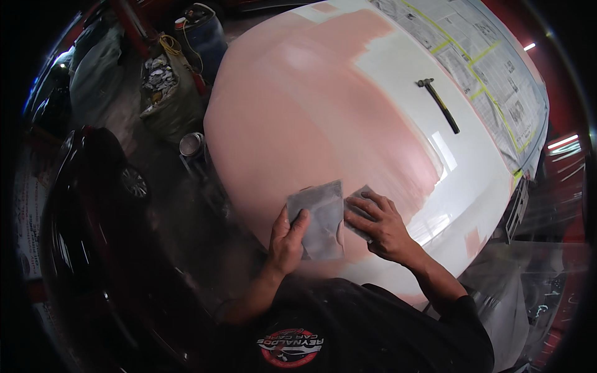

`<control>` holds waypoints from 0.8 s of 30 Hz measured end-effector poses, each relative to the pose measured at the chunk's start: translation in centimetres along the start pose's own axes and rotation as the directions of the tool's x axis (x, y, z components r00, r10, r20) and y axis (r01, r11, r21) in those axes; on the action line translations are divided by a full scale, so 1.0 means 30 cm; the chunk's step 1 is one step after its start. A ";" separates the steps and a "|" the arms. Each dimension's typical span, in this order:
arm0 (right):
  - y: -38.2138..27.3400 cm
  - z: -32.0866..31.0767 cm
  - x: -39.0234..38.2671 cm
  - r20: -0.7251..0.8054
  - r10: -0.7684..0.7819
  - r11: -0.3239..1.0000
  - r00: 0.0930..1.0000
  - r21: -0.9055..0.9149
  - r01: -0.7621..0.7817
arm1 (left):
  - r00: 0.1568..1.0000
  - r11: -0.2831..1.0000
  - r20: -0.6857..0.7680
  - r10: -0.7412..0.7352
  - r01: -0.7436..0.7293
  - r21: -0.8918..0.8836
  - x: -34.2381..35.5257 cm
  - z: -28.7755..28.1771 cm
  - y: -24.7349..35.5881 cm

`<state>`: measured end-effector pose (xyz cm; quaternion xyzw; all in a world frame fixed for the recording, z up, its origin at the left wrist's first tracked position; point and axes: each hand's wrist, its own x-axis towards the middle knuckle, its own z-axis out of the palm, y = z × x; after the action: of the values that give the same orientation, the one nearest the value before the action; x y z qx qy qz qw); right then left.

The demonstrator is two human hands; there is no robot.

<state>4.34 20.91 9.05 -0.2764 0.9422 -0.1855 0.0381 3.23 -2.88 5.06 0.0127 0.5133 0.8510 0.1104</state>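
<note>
Floor (177, 214): dark and shadowed at left. A dark, glossy car (102, 248) stands at near left, one wheel (134, 181) visible. At far left, an open sack (163, 115) filled with scraps stands near a blue drum (204, 40); a red post (130, 26) rises just left of the drum. A printed banner (30, 214) lines the left edge. Right: red surface (556, 115) with bright light streaks (563, 145). Surrounding light is dim.
</note>
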 end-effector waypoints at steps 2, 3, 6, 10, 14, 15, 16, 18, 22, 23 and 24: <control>0.025 -0.028 0.015 -0.137 0.067 0.996 0.988 -0.043 -0.074 | 0.995 0.991 -0.005 0.098 -0.098 0.095 -0.008 0.032 0.044; 0.067 -0.036 0.002 -0.225 0.139 0.987 0.964 -0.046 -0.153 | 0.997 0.997 -0.039 0.065 -0.063 0.040 -0.014 0.013 0.043; 0.079 -0.068 -0.017 -0.330 0.162 0.987 0.930 0.057 -0.152 | 0.998 1.000 -0.053 0.013 -0.013 0.003 -0.030 -0.037 0.036; -0.067 -0.014 0.039 -0.216 -0.038 0.991 0.976 0.121 0.065 | 0.992 0.971 0.043 0.115 -0.121 0.208 -0.041 0.022 -0.004; -0.095 0.083 0.013 -0.246 -0.227 0.909 0.942 0.293 0.295 | 0.955 0.909 0.027 0.296 -0.290 0.298 -0.044 0.059 -0.038; -0.111 0.095 0.002 -0.221 -0.239 0.901 0.946 0.312 0.301 | 0.948 0.847 -0.015 0.318 -0.277 0.454 -0.052 0.039 -0.030; -0.113 0.116 -0.017 -0.200 -0.246 0.893 0.948 0.334 0.302 | 0.938 0.765 -0.053 0.341 -0.245 0.595 -0.055 0.025 -0.021; -0.070 0.173 -0.051 -0.162 -0.266 0.875 0.950 0.373 0.308 | 0.867 0.731 -0.182 0.465 -0.260 0.631 -0.066 -0.009 -0.063; -0.006 0.177 -0.064 -0.151 -0.238 0.857 0.959 0.433 0.281 | 0.730 0.865 -0.490 0.477 -0.490 0.112 -0.096 0.020 0.088; -0.052 0.107 -0.041 -0.239 -0.179 0.890 0.954 0.375 0.261 | 0.733 0.878 -0.520 0.439 -0.473 0.074 -0.095 0.007 0.082; -0.103 0.061 -0.022 -0.329 -0.121 0.916 0.937 0.326 0.233 | 0.736 0.891 -0.548 0.398 -0.451 0.041 -0.100 -0.011 0.069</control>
<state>6.80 18.25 8.47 -0.3182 0.8576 -0.3974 -0.0735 5.75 -4.70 6.98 -0.1172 0.4654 0.8449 -0.2362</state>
